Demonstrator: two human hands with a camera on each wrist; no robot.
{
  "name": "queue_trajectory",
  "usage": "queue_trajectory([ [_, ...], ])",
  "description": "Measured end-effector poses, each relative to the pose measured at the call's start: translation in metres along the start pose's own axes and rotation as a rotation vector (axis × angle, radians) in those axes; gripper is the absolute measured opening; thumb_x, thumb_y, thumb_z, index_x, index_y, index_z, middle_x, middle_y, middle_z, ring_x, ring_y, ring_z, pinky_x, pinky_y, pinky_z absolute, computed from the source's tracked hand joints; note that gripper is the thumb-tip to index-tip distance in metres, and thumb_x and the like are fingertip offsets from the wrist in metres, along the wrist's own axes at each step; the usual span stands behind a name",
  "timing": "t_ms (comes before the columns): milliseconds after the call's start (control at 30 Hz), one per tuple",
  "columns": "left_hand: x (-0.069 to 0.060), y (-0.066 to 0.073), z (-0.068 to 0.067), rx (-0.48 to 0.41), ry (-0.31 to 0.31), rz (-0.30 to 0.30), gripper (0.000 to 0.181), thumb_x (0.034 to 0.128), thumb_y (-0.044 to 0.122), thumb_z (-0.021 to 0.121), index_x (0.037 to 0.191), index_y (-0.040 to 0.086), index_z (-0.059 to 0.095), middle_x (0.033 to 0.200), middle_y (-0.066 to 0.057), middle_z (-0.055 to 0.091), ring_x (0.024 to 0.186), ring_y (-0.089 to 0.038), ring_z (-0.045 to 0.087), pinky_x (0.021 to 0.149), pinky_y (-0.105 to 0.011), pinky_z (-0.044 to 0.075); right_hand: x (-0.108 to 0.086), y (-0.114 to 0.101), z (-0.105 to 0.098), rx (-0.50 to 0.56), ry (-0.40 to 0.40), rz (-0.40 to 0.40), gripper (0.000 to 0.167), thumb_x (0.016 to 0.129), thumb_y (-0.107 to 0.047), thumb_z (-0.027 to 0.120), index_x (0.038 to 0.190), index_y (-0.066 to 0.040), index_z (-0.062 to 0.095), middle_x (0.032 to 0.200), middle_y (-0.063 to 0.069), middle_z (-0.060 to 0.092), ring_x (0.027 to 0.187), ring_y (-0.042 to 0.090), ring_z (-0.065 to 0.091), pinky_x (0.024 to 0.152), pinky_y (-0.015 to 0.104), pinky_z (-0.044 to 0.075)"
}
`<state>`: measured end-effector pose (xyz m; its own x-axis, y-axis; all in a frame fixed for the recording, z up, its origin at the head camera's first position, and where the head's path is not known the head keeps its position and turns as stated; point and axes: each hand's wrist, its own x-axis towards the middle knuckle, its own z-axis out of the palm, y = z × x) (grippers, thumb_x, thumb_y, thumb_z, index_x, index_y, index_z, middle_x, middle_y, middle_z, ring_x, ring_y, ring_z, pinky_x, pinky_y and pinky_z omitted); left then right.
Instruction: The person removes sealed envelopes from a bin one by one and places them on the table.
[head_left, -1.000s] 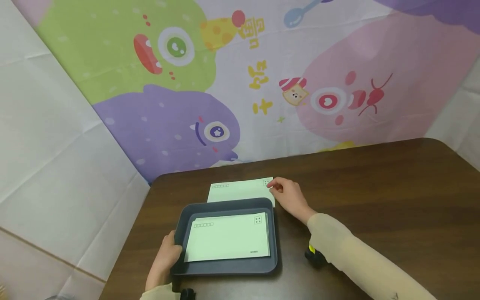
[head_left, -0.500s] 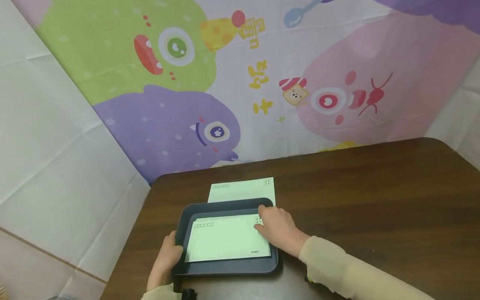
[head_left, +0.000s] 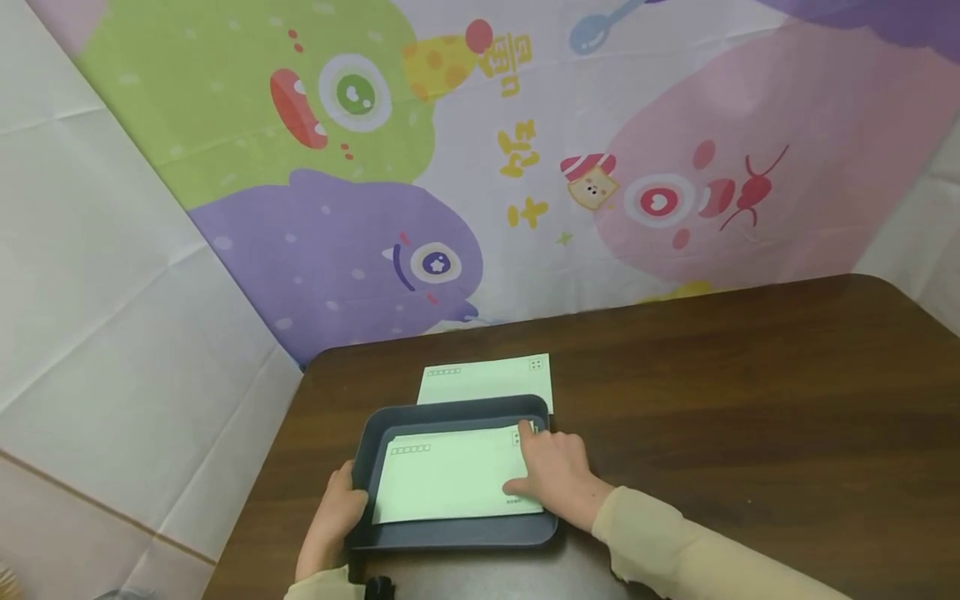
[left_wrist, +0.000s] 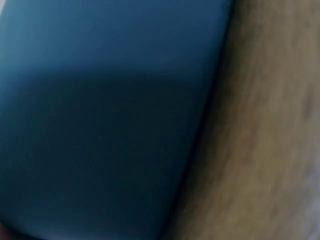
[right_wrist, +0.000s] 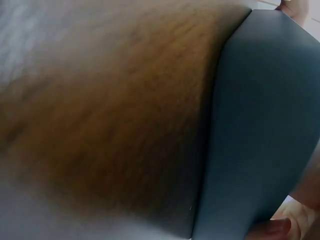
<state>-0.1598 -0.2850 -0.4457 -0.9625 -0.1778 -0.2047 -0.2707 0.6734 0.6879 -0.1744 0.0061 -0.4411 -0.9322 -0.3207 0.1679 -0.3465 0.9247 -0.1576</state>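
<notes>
A dark grey tray (head_left: pixel 450 533) holds a stack of pale green envelopes (head_left: pixel 442 479). The left hand (head_left: pixel 331 525) grips the tray's left side, thumb over the rim. Across the right rim reaches the right hand (head_left: pixel 558 475), its thumb and index finger spread over the right end of the top envelope; its other fingertips are hidden. The tray's outer wall (left_wrist: pixel 100 125) fills much of the left wrist view. In the right wrist view, part of the right hand (right_wrist: pixel 272 229) shows at the wall (right_wrist: pixel 255 130), with the left hand (right_wrist: pixel 295 9) beyond.
Another pale green envelope (head_left: pixel 487 379) lies on the brown wooden table (head_left: pixel 720 400) behind the tray, its near part hidden by the rim. A cartoon-printed cloth (head_left: pixel 540 275) hangs at the table's far edge, and a white panel (head_left: pixel 112 292) stands at the left.
The right hand has moved from the envelope behind the tray to the right end of the stack, its thumb coming lower down the top envelope. The left hand has kept its grip.
</notes>
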Motion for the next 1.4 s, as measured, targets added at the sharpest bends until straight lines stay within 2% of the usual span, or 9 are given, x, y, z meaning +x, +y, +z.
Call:
queue_trajectory([
  [167,-0.001,0.002,-0.001,0.0,-0.015,-0.016,0.06,0.0736,-0.006,0.033,0.132,-0.014,0.026,0.126,-0.033,0.03,0.114,-0.044,0.032,0.096,-0.058,0.026,0.0,0.001,0.002,0.011,0.059,-0.015,0.075,0.057,-0.055,0.075,0.109,-0.004,0.056,0.042,-0.003,0.037,0.036,0.013,0.038,0.035,0.025,0.025],
  [367,-0.001,0.002,-0.001,-0.015,-0.019,-0.025,0.061,0.0736,-0.006,0.033,0.134,-0.012,0.024,0.127,-0.032,0.029,0.113,-0.042,0.032,0.096,-0.057,0.026,-0.001,0.001,0.005,-0.011,0.206,-0.057,0.065,0.051,-0.048,0.081,0.092,-0.004,0.054,0.05,-0.002,0.045,0.04,0.017,0.048,0.036,0.028,0.031],
  [567,-0.001,0.001,0.0,-0.011,-0.007,-0.016,0.061,0.0724,-0.007,0.033,0.133,-0.013,0.026,0.125,-0.033,0.031,0.112,-0.042,0.033,0.095,-0.057,0.027,-0.002,0.001,0.006,-0.015,0.199,-0.05,0.079,0.053,-0.045,0.081,0.11,0.002,0.054,0.069,0.006,0.06,0.048,0.018,0.056,0.039,0.03,0.037],
  [700,-0.001,0.001,0.0,-0.006,-0.004,-0.017,0.061,0.0721,-0.007,0.033,0.132,-0.014,0.026,0.125,-0.033,0.031,0.112,-0.043,0.033,0.095,-0.058,0.027,-0.001,0.0,0.004,0.004,0.17,-0.042,0.086,0.056,-0.041,0.082,0.122,0.003,0.049,0.076,0.008,0.063,0.046,0.015,0.053,0.038,0.027,0.034],
  [867,-0.002,0.003,-0.001,-0.003,0.0,-0.015,0.06,0.0722,-0.007,0.033,0.132,-0.015,0.027,0.125,-0.034,0.032,0.113,-0.043,0.033,0.096,-0.058,0.026,-0.002,-0.003,-0.001,0.059,0.192,-0.066,0.086,0.06,-0.026,0.082,0.13,0.004,0.041,0.062,0.003,0.056,0.04,0.012,0.044,0.037,0.025,0.029],
  [967,-0.002,0.003,-0.001,-0.002,0.001,-0.013,0.06,0.0724,-0.007,0.033,0.132,-0.015,0.027,0.126,-0.034,0.032,0.113,-0.044,0.033,0.096,-0.058,0.026,-0.002,-0.003,-0.001,0.081,0.216,-0.077,0.082,0.061,-0.021,0.081,0.128,0.005,0.042,0.052,0.0,0.048,0.038,0.01,0.04,0.036,0.024,0.028],
  [1067,-0.001,0.003,-0.001,-0.003,0.001,-0.013,0.06,0.0723,-0.007,0.033,0.132,-0.014,0.027,0.126,-0.034,0.032,0.113,-0.044,0.033,0.096,-0.058,0.027,-0.002,-0.002,-0.002,0.105,0.239,-0.071,0.073,0.061,-0.02,0.08,0.121,0.004,0.048,0.049,0.0,0.048,0.038,0.012,0.043,0.036,0.025,0.029],
  [1233,0.0,0.002,0.0,-0.009,0.0,-0.02,0.061,0.0727,-0.007,0.033,0.133,-0.014,0.027,0.126,-0.033,0.032,0.112,-0.042,0.033,0.095,-0.057,0.027,-0.002,-0.001,-0.004,0.148,0.261,-0.049,0.052,0.064,-0.018,0.079,0.104,0.001,0.052,0.05,0.005,0.053,0.041,0.018,0.052,0.036,0.028,0.034],
  [1400,-0.001,0.002,0.0,-0.016,-0.008,-0.028,0.06,0.0737,-0.006,0.033,0.133,-0.014,0.026,0.126,-0.033,0.031,0.111,-0.042,0.033,0.094,-0.057,0.027,-0.001,0.001,-0.007,0.198,0.237,-0.041,0.031,0.071,-0.017,0.074,0.089,-0.003,0.054,0.051,0.006,0.054,0.044,0.02,0.054,0.038,0.029,0.037],
])
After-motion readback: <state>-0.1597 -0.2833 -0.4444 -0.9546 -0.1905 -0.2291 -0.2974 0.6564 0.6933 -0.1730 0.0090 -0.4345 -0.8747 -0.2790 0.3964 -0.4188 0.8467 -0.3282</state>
